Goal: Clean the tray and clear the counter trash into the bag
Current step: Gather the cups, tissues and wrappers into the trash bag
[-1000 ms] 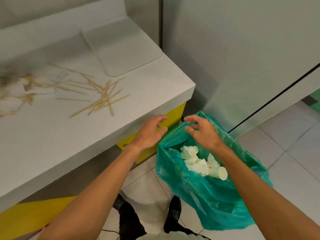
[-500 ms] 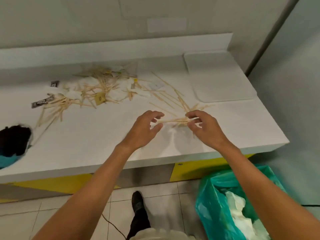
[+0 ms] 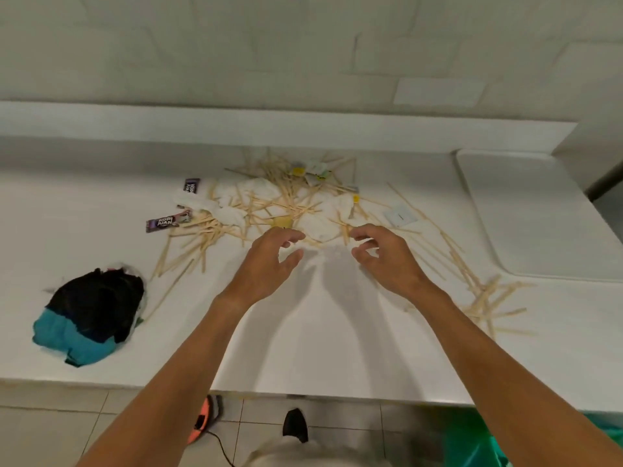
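**Both hands released over stick-and-napkin litter on counter**

Left hand (image 3: 269, 261): hovers at near edge of litter pile, fingers loosely curled, thumb apart, grasps nothing. Right hand (image 3: 387, 261): mirrors that pose just beside it, palm turned toward left hand, grasps nothing. Clear gap between the two. Cannot tell whether fingertips touch the pile.

Litter pile: thin pale wooden stir sticks (image 3: 266, 205) crisscrossed over crumpled white paper napkins (image 3: 232, 200), mid-way along white flat counter (image 3: 303, 332), toward back wall. Small yellow tags (image 3: 298, 170) and small white square packet (image 3: 399, 215) mixed in. Purple printed sachet reading KOPI JUAN (image 3: 167, 221) at pile's left edge; second purple sachet (image 3: 191, 186) just behind it. Second loose cluster of wooden sticks (image 3: 485, 294) right of right hand, near tray's front corner.

White rectangular plastic tray (image 3: 539, 214): lies flat at right end of counter, well apart from both hands.

Translucent green plastic trash bag (image 3: 478, 443): down on floor below counter's front edge, bottom right, only partly in view.

Black-and-teal bundle (image 3: 91, 311): sits on counter at left, apart from pile; cloth or bag, cannot tell. Black shoe (image 3: 295, 424) and orange round object (image 3: 202, 419) on tiled floor below.
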